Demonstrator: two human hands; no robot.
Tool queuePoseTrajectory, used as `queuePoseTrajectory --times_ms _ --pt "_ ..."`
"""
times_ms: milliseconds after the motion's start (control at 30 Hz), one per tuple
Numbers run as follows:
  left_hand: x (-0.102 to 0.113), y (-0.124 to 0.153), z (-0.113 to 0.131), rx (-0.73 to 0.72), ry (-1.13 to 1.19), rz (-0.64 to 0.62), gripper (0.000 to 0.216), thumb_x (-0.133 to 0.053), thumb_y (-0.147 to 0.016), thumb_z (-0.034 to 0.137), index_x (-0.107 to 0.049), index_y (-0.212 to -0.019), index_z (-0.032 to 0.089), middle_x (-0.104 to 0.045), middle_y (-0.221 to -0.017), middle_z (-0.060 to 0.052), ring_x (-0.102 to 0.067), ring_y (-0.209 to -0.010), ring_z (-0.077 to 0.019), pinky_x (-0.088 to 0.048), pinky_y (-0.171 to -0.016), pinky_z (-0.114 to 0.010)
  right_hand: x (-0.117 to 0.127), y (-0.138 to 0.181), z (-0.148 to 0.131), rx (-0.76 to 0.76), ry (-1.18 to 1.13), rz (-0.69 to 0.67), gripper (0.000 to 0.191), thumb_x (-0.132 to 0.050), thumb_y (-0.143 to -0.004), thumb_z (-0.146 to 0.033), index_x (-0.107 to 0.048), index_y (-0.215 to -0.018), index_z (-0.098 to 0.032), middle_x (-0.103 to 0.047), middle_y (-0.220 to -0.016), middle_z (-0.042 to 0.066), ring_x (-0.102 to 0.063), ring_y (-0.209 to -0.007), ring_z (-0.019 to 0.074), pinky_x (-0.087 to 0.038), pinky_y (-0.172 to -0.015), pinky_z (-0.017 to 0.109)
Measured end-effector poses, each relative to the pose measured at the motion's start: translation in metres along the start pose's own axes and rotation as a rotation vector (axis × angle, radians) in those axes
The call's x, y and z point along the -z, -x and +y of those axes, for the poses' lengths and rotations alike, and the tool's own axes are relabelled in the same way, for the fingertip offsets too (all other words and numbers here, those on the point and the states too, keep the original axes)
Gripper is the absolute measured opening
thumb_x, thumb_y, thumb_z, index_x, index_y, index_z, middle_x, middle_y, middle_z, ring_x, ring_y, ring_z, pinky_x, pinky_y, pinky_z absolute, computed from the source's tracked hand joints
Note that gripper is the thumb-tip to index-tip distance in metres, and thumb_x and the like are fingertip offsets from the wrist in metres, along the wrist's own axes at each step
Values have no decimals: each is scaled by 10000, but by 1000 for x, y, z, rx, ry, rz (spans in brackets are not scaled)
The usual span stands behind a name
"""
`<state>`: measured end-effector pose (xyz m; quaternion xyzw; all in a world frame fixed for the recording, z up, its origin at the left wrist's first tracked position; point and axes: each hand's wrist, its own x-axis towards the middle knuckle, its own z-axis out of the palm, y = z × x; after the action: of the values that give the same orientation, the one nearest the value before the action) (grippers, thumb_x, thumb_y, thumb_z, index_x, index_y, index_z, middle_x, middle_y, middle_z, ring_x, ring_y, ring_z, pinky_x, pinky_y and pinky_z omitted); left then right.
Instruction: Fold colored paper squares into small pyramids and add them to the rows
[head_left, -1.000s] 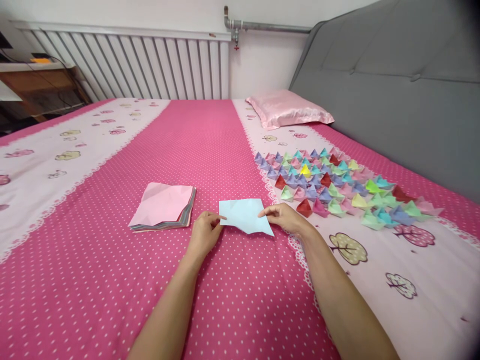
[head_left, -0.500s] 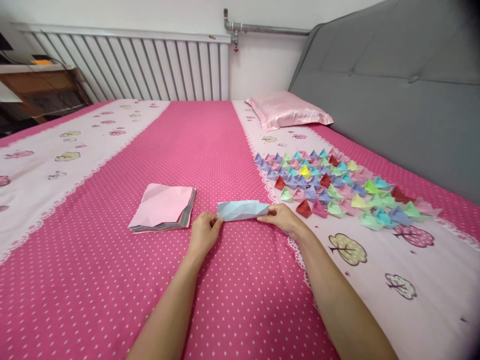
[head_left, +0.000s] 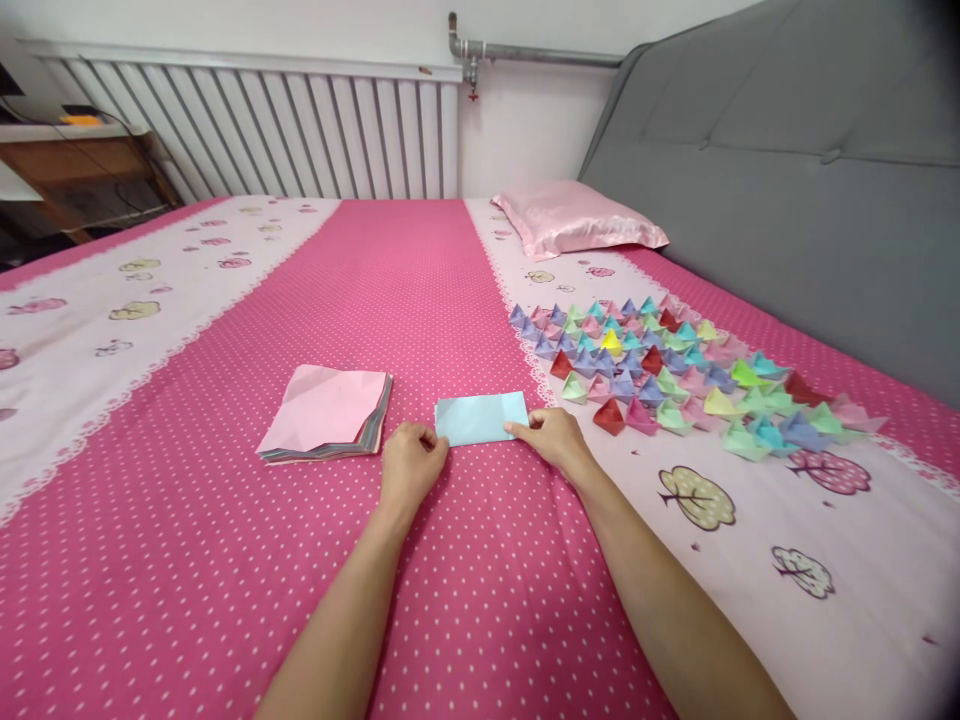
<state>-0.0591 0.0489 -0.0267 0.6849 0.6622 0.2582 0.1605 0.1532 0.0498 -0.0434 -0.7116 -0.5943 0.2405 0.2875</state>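
A light blue paper sheet (head_left: 481,416), folded in half into a flat rectangle, lies on the pink dotted bedspread (head_left: 420,300). My left hand (head_left: 409,464) pinches its near left corner, fingers curled. My right hand (head_left: 551,436) presses its near right edge with thumb and forefinger together. To the left of my left hand sits a stack of coloured paper squares (head_left: 327,413) with a pink sheet on top. To the right of my right hand spreads a field of several small folded paper boats (head_left: 660,375) in many colours.
A pink satin pillow (head_left: 577,217) lies at the far right by the grey padded headboard (head_left: 795,170). A white radiator (head_left: 285,130) runs along the far wall. A wooden shelf (head_left: 75,175) stands at the far left.
The blue sheet, held open a second ago, was folded over away from me and now lies flat as a half-size rectangle. Both hands stayed at its near corners.
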Motion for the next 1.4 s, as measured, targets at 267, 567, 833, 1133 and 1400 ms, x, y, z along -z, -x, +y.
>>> queuePoseTrajectory --times_ms 267,567,833,1133,1400 --pt "-5 5 -1 3 -168 90 69 -508 -697 197 -553 -737 161 -594 -760 -59 -567 -717 -189 -432 -651 -295 -1 2 -8 -121 23 78 309 -688 -594 -416 -530 -767 -215 -642 -727 -5 -588 -700 169 -362 -572 247" --pt "-18 17 15 -754 -218 -44 424 -393 -864 236 -412 -1272 123 -438 -1355 -112 -304 -1304 -224 -264 -1067 -414 -16 3 -4 -38 -346 -53 354 -664 -636 -340 -488 -906 -194 -599 -609 -44 -573 -568 145 -395 -535 246" --pt "-27 29 11 -553 -376 -240 605 -236 -888 507 -298 -1375 154 -266 -1453 -92 -195 -1351 -227 -176 -1096 -422 -26 9 -7 -7 -346 -120 418 -679 -612 -241 -489 -978 -171 -614 -663 -33 -591 -606 142 -427 -584 255" --pt "-25 15 -2 -298 -478 -124 566 -231 -897 456 -288 -1388 178 -272 -1450 -97 -217 -1344 -249 -187 -1089 -425 -16 16 -21 -33 -40 -84 516 -687 -628 -266 -463 -1078 -147 -617 -747 14 -598 -707 183 -423 -626 280" --pt "-25 14 -1 -225 -482 -96 619 -247 -880 466 -282 -1386 111 -287 -1445 -98 -225 -1338 -269 -150 -1092 -441 -5 26 -32 244 285 42 719 -650 -657 -204 -352 -1308 -141 -492 -1252 158 -424 -1186 309 -359 -954 445"
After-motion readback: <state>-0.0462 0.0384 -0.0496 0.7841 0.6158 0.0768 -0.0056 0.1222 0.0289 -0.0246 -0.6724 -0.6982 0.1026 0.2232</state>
